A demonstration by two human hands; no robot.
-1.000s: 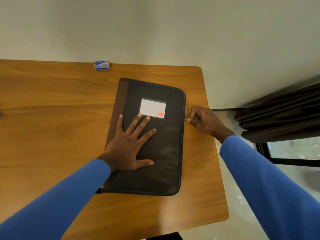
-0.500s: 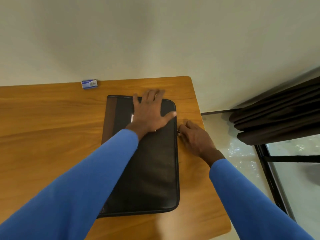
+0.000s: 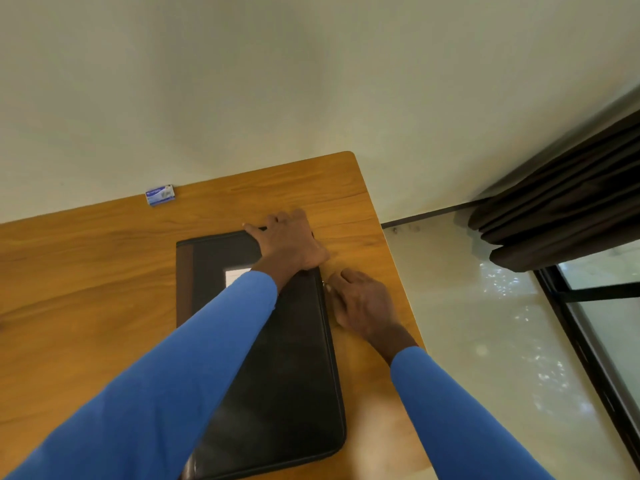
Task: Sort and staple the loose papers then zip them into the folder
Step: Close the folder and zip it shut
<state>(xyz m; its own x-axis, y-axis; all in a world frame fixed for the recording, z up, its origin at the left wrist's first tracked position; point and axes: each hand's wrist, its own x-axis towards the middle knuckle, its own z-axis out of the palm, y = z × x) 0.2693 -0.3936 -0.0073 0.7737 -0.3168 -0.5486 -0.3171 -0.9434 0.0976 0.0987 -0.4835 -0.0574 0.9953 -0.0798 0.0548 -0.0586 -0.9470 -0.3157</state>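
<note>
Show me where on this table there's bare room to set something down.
The widest bare tabletop lies left of the folder, this side of the small blue box. A thinner strip runs between folder and wall. The folder's right edge is crowded: the left hand grips its far corner, the right hand pinches the zip pull.

Soft, dim-ish daylight from the window (image 3: 602, 306) at right — speckled glare on the glossy floor (image 3: 502, 306), w/ pale sheen on the table (image 3: 86, 278) nr its front-right corner. Left hand (image 3: 289, 244) slightly motion-blurred; wide-angle bending at frame edges.
</note>
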